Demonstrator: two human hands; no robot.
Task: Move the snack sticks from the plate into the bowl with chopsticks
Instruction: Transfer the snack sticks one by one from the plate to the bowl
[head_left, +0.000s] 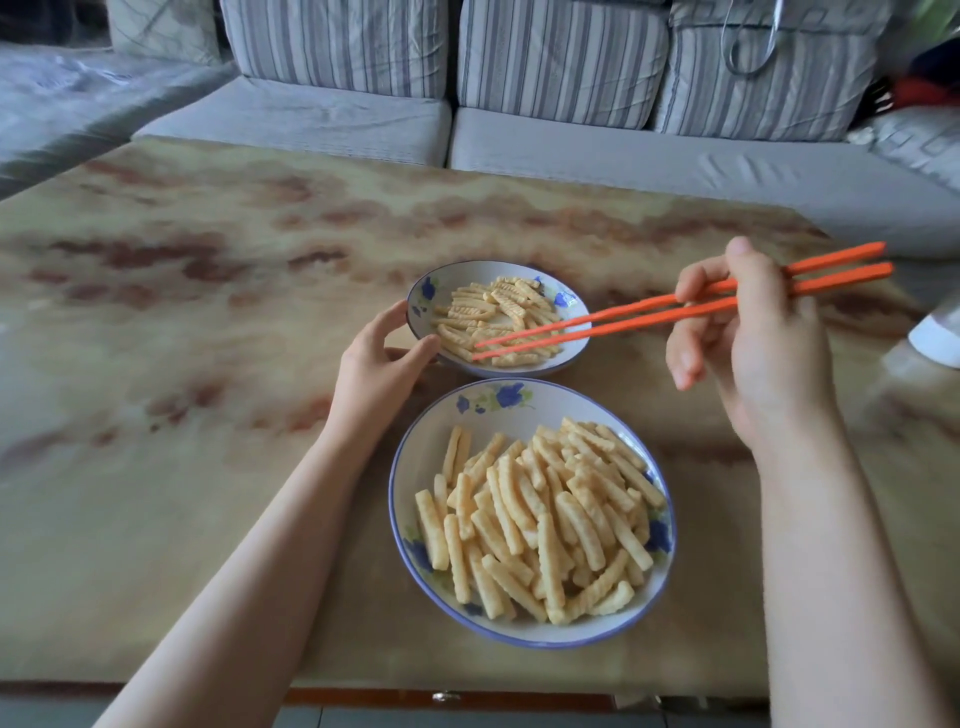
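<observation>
1. Head view showed the main pile of snack sticks (540, 519) heaped in the plate (431, 431), a wide white dish with blue flowers. The pile lay below the right hand (753, 353) and just inside its forearm, not touched by either hand.
2. A thinner layer of sticks (498, 312) lay in the bowl (452, 275), the smaller dish beyond the plate and to the inner side of the right hand.
3. The right hand was curled round a pair of orange chopsticks (623, 326), thumb and fingers pinching them near mid-length. Their tips reached away from the hand into the bowl, slightly apart, right at the sticks there. Whether they held one could not be told.
4. The left hand (379, 369) gripped the bowl's near-left rim, thumb on the edge and fingers curved round the outer wall.
5. Both dishes stood on a marbled beige table (182, 364), and a grey striped sofa (311, 114) lay beyond the hands.
</observation>
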